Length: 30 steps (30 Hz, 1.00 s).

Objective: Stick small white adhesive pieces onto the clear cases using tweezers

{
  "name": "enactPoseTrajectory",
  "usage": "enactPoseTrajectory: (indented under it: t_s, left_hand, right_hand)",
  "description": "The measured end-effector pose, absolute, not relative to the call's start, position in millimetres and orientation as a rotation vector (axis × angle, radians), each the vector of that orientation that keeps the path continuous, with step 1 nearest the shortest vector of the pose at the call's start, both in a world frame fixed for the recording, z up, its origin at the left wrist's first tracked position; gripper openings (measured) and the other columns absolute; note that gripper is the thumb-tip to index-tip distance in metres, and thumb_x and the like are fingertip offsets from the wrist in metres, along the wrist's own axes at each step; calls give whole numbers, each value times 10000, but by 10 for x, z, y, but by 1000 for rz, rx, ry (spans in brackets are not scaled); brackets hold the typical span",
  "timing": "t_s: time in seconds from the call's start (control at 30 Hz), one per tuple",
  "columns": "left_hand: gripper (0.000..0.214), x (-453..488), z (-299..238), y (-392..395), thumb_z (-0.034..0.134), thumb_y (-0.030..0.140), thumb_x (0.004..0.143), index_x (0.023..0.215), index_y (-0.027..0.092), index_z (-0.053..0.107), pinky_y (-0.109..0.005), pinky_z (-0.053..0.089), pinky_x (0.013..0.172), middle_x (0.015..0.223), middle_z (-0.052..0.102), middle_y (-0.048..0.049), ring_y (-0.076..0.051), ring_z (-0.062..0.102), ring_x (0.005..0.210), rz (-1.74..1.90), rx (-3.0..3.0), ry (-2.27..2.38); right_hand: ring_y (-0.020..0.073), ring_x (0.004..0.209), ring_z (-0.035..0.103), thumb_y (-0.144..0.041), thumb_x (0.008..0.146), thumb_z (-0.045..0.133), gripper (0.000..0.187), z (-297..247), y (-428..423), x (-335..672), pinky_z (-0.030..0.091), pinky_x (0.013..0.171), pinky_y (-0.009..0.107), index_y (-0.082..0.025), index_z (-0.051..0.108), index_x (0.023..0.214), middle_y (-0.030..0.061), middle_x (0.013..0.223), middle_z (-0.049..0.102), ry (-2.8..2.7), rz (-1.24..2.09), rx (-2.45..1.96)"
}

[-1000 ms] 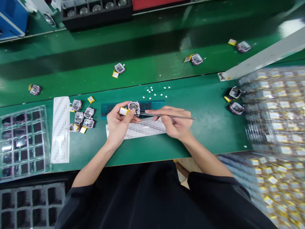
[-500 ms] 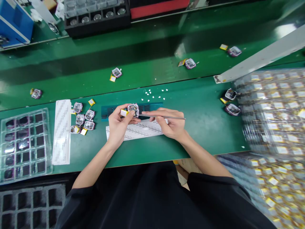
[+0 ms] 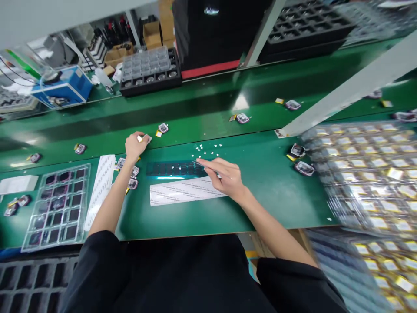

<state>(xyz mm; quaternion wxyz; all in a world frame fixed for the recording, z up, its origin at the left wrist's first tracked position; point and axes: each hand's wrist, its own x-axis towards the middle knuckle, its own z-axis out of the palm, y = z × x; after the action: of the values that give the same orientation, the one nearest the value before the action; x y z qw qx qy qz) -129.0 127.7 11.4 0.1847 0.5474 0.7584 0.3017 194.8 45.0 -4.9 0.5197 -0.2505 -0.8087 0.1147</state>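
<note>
My left hand reaches forward to the near edge of the dark green conveyor belt, fingers closed on a small square watch module with its white battery. My right hand stays over the bench, pinching metal tweezers whose tips point left over a dark teal strip. A white label sheet lies just under that hand. Tiny white bits are scattered beyond the strip. A cluster of several similar modules sits partly hidden behind my left forearm.
More modules ride the belt. A clear compartment tray and a second white sheet lie left. Stacked trays of yellow-tagged batteries fill the right. A grey post slants across; two modules lie by its foot.
My left hand has carried the module from in front of me forward and left to the belt's edge. My right hand with the tweezers stayed near the strip. The view tilted up.
</note>
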Motion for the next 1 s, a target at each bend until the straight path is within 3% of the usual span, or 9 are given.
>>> enactPoseTrajectory:
  t_s: [0.1, 0.2, 0.33, 0.5, 0.6, 0.7, 0.83, 1.0]
  left_hand:
    - [146, -1210, 116, 1445, 637, 272, 830, 924, 162, 657, -532, 346, 1102, 1248, 657, -210, -397, 456, 1349, 847, 1636, 2148]
    - [123, -997, 98, 1616, 680, 239, 795, 886, 178, 625, -485, 302, 1143, 1280, 640, -178, -345, 434, 1353, 848, 1696, 2046]
    - [233, -783, 126, 1699, 734, 165, 716, 785, 202, 515, -438, 407, 1046, 1023, 698, -138, -298, 585, 1125, 935, 1649, 1924]
    - [168, -433, 138, 1058, 632, 330, 890, 963, 211, 538, -333, 560, 766, 853, 748, -54, -195, 708, 751, 1040, 1548, 1662]
    - [350, -169, 156, 468, 659, 460, 895, 1118, 196, 606, -290, 589, 674, 851, 766, -52, -176, 735, 677, 1145, 1408, 1382]
    - [360, 3, 183, 72, 732, 470, 860, 1077, 194, 655, -248, 577, 565, 836, 767, -41, -154, 723, 565, 1236, 1267, 1212]
    - [354, 54, 138, -61, 753, 464, 862, 990, 213, 539, -218, 564, 492, 748, 736, 10, -150, 716, 495, 1340, 1161, 1167]
    - [340, 38, 59, -75, 728, 439, 898, 1005, 234, 477, -237, 603, 520, 723, 719, 35, -159, 734, 517, 1387, 1124, 1097]
  right_hand:
    - [168, 768, 725, -101, 975, 576, 423, -39, 465, 1945, 613, 659, 305, -238, 618, 1373, 56, 1120, 795, -1970, 205, -577]
    - [185, 850, 736, -120, 984, 558, 358, -11, 463, 1947, 628, 703, 317, -221, 645, 1316, 69, 1137, 790, -2008, 183, -583]
    - [211, 947, 714, -114, 1002, 496, 285, 10, 460, 1936, 625, 810, 372, -203, 652, 1222, 91, 1150, 782, -2012, 153, -641]
    - [161, 725, 675, -99, 1035, 398, 297, -34, 431, 1889, 578, 708, 293, -185, 619, 1215, 38, 859, 751, -1957, 228, -720]
    - [125, 644, 654, -199, 1045, 507, 221, -61, 384, 1858, 527, 606, 225, -178, 609, 1241, -3, 788, 708, -1971, 283, -764]
    - [110, 637, 656, -263, 1016, 602, 190, -76, 348, 1832, 493, 557, 207, -180, 630, 1185, -3, 821, 719, -2018, 292, -756]
    - [104, 660, 675, -145, 974, 584, 84, -104, 313, 1808, 497, 569, 196, -198, 645, 995, -8, 816, 736, -2034, 265, -687]
    - [101, 668, 699, -119, 971, 586, 169, -129, 245, 1766, 549, 628, 196, -206, 652, 1100, 4, 898, 780, -2010, 273, -709]
